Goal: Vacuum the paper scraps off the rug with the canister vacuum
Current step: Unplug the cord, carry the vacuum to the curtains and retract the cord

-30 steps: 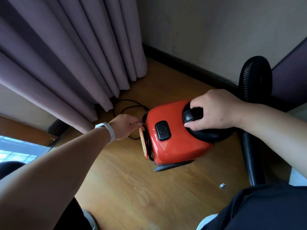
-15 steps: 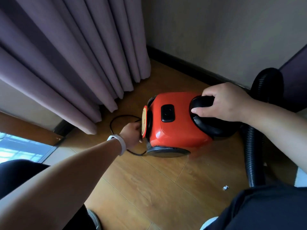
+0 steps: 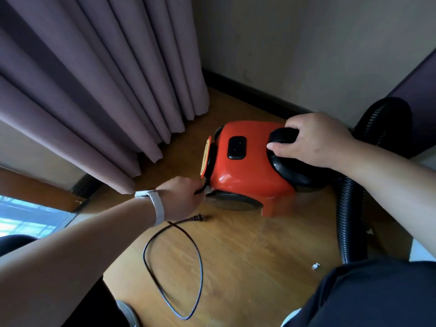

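Observation:
A red canister vacuum (image 3: 245, 171) stands on the wooden floor near the room's corner. My right hand (image 3: 313, 140) is closed around its black carry handle (image 3: 283, 135) on top. At the vacuum's rear end, my left hand (image 3: 181, 197) grips the black power cord where it leaves the body. The cord (image 3: 174, 263) lies in a long loop on the floor toward me, with its plug (image 3: 198, 218) just below my left hand. A black ribbed hose (image 3: 349, 220) arcs from the vacuum's front along the right. No rug or paper scraps show.
Purple curtains (image 3: 94, 86) hang at the left, close to the vacuum. A beige wall with a dark baseboard (image 3: 247, 90) runs behind it. A small white scrap (image 3: 315, 266) lies on the floor by my dark-trousered knee (image 3: 377, 296).
My left hand has pulled more cord out of the vacuum; the loop now lies long on the floor toward me, with the plug in sight. The right hand keeps its hold on the handle.

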`<state>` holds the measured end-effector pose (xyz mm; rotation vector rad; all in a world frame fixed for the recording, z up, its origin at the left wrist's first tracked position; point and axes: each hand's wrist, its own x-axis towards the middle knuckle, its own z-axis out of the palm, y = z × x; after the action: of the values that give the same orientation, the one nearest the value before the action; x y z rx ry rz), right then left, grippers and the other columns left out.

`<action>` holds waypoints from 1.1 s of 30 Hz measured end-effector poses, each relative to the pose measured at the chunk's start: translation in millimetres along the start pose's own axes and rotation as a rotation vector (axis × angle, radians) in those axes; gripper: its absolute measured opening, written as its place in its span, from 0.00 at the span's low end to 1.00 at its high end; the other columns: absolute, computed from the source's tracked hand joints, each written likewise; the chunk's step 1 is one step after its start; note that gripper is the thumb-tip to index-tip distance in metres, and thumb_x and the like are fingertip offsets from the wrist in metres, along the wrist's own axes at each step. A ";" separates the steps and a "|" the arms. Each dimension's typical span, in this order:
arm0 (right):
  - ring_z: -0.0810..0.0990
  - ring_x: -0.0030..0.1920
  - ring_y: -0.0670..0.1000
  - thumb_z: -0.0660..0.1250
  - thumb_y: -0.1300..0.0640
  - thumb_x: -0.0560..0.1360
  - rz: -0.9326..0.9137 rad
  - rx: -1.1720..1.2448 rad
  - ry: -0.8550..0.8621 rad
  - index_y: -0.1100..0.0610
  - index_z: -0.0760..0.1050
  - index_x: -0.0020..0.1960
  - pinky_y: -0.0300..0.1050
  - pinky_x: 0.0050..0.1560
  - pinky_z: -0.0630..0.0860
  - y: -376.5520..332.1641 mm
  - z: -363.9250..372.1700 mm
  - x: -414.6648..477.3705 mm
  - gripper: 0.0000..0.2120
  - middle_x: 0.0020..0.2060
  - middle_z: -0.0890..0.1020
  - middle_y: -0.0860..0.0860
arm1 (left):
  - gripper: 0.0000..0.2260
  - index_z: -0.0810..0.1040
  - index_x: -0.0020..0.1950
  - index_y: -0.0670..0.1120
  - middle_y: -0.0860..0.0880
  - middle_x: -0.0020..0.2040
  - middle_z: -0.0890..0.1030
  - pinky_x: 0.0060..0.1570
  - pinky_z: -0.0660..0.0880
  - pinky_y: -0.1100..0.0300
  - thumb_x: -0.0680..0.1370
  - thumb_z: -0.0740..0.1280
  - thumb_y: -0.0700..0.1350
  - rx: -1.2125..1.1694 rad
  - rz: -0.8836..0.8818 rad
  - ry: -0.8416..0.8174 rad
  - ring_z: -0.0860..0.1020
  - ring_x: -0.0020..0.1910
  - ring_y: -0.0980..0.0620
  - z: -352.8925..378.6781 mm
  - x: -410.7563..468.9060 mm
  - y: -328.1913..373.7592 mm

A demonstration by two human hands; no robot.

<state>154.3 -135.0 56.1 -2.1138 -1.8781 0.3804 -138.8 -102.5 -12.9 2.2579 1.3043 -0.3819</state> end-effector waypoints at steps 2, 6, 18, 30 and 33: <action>0.78 0.36 0.49 0.70 0.32 0.64 -0.019 -0.004 0.002 0.52 0.77 0.37 0.48 0.39 0.76 -2.5 -0.1 -0.9 0.23 0.32 0.79 0.47 | 0.12 0.74 0.42 0.51 0.51 0.39 0.78 0.38 0.75 0.57 0.82 0.57 0.53 0.165 0.066 -0.002 0.77 0.37 0.49 -12.0 -8.1 -1.0; 0.77 0.35 0.49 0.67 0.30 0.63 -0.068 -0.044 -0.053 0.51 0.75 0.36 0.47 0.38 0.74 -9.6 2.7 -2.9 0.23 0.29 0.77 0.46 | 0.09 0.75 0.47 0.55 0.55 0.42 0.79 0.44 0.77 0.54 0.80 0.59 0.56 0.254 0.214 -0.041 0.77 0.41 0.52 -29.8 -18.6 -5.5; 0.77 0.35 0.50 0.62 0.27 0.61 -0.322 -0.124 -0.119 0.48 0.77 0.37 0.46 0.39 0.74 -25.4 -11.0 -11.5 0.24 0.29 0.78 0.44 | 0.07 0.80 0.46 0.55 0.59 0.44 0.79 0.47 0.76 0.56 0.73 0.73 0.56 0.000 0.301 0.165 0.77 0.44 0.59 -64.4 16.9 -17.4; 0.77 0.33 0.48 0.58 0.25 0.58 -0.303 -0.065 -0.106 0.50 0.77 0.35 0.47 0.38 0.76 -20.2 -12.2 -19.9 0.29 0.27 0.78 0.45 | 0.05 0.81 0.40 0.54 0.56 0.40 0.81 0.42 0.72 0.65 0.75 0.73 0.47 -0.431 0.023 0.310 0.79 0.40 0.57 -49.2 36.2 -27.8; 0.77 0.32 0.47 0.59 0.25 0.58 -0.299 -0.053 -0.101 0.50 0.77 0.35 0.47 0.38 0.76 -21.1 -14.7 -19.9 0.28 0.27 0.78 0.44 | 0.04 0.83 0.42 0.52 0.53 0.38 0.83 0.44 0.76 0.61 0.77 0.71 0.46 -0.560 -0.052 0.253 0.79 0.39 0.56 -40.2 36.3 -33.3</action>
<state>138.2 -153.1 77.9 -1.8343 -2.2435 0.3778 -149.7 -40.3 -5.8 1.8350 1.3826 0.2407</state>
